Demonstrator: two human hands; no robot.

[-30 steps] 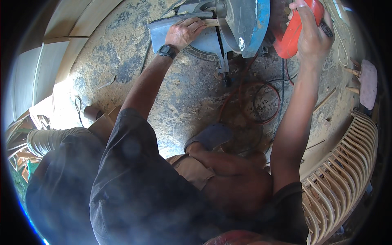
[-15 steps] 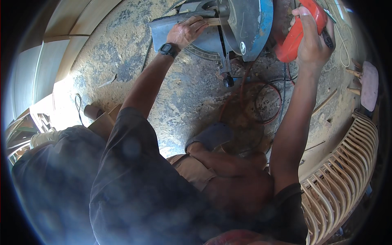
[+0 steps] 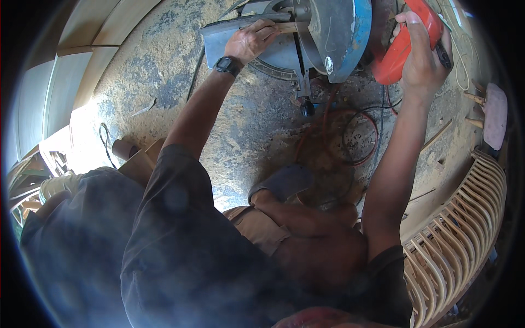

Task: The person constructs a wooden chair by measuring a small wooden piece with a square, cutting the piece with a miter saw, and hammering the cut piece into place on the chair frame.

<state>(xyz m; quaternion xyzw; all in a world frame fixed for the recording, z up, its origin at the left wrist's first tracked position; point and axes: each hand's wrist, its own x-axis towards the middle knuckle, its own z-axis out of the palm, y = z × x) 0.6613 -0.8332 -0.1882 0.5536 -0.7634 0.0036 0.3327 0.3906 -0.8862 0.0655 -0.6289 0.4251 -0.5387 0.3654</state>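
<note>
Left hand [image 3: 252, 39] fingers flat, pinning wood strip [image 3: 289, 27] on miter saw [image 3: 322, 33] table beside blade guard. Right hand [image 3: 424, 52] clenched round red handle [image 3: 402, 46], slightly lower than a second ago; cut likely under way.

I saw no packages, signs or screens around me. The only label-like mark was a small round pale sticker [image 3: 328, 65] on the blue guard [image 3: 358, 33] of the saw, low on its face near the lower edge, light grey-white against the blue and grey metal; whatever it carried was too small to make out. The watch [image 3: 225, 64] on my wrist showed only a dark face, its display not visible.
</note>
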